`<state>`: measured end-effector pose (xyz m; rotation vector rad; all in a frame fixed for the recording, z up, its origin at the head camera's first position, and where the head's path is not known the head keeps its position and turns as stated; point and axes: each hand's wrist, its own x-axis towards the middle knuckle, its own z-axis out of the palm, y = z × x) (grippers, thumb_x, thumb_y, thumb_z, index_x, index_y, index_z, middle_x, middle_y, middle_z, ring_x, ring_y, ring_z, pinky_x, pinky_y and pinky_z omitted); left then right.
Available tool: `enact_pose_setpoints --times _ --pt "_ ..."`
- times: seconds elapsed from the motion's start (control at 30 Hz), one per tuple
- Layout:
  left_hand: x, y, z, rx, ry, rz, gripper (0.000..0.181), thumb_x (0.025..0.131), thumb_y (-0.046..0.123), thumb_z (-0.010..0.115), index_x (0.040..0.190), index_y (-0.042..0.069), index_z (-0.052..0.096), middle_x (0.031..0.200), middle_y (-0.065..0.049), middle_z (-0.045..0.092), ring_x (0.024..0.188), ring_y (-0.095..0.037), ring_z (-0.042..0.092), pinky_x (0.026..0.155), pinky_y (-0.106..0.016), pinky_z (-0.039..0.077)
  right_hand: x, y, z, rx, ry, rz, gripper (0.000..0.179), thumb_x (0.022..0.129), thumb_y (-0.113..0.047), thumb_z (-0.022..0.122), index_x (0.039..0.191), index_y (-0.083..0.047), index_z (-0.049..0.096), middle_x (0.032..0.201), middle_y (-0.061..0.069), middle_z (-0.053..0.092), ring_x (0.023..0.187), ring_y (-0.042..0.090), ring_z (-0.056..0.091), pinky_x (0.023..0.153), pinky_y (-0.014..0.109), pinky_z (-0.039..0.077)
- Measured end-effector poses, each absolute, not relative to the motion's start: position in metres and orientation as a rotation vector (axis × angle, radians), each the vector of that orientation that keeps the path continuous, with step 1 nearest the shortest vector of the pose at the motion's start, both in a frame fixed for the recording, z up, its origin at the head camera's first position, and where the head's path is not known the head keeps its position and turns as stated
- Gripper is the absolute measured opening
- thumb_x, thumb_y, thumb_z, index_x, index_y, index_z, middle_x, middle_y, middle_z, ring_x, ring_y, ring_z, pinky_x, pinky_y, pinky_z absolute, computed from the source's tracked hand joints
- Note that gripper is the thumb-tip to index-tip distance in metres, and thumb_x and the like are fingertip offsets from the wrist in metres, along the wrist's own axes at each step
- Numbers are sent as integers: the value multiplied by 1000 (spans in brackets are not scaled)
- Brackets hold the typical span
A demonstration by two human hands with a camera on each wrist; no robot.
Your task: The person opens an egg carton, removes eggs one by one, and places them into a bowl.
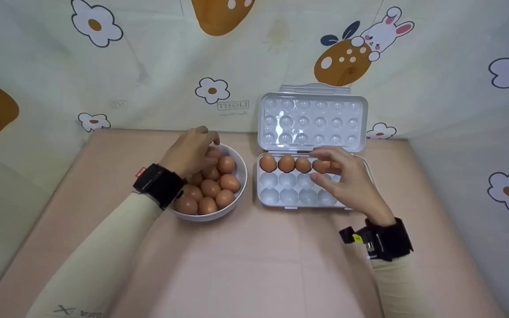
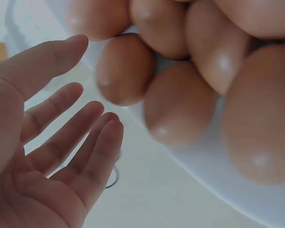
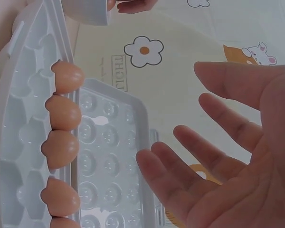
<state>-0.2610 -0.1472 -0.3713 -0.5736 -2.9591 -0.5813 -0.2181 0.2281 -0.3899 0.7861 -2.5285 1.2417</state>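
My left hand hovers over the far left side of a white bowl heaped with brown eggs. In the left wrist view its fingers are spread and loosely bent beside the eggs, holding nothing. Over the right part of a white plastic egg carton is my right hand, thumb and fingers apart. The right wrist view shows its palm without anything in it, away from the eggs seated in one row. From the head, that hand partly hides the row's right end.
The carton's lid stands raised at the back, near a patterned cloth backdrop. Two nearer rows of the carton show bare cups. A pinkish tabletop lies under everything, with the bowl left of the carton.
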Motion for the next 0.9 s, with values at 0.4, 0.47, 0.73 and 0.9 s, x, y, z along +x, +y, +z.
enact_pose_setpoints --times 0.4,0.47,0.73,0.9 --pt "-218 -140 -357 -658 -2778 -753 47 92 23 85 133 10 66 126 -8 64 113 -29 61 99 -46 54 -249 203 -376 981 -2649 1069 49 93 -5 80 139 -8 64 138 7 64 129 26 60 100 43 58" --pt "-211 -136 -356 -698 -2709 -764 49 91 20 86 134 10 66 130 -10 64 117 -30 61 102 -45 54 -256 199 -376 1006 -2675 1007 52 92 -3 81 140 -8 63 140 8 63 130 25 58 103 43 56" --pt "-191 -126 -367 -734 -2649 -782 59 88 20 88 142 12 63 145 -11 59 134 -32 55 116 -49 45 -279 180 -382 1066 -2827 723 56 93 -9 80 145 -9 61 142 11 60 130 28 57 111 46 50" --pt "-180 -122 -379 -705 -2631 -703 65 89 30 87 147 17 61 156 -14 54 143 -37 50 121 -57 32 -288 168 -388 1114 -2878 606 56 94 -10 77 147 -8 60 143 14 58 131 31 55 115 47 46"
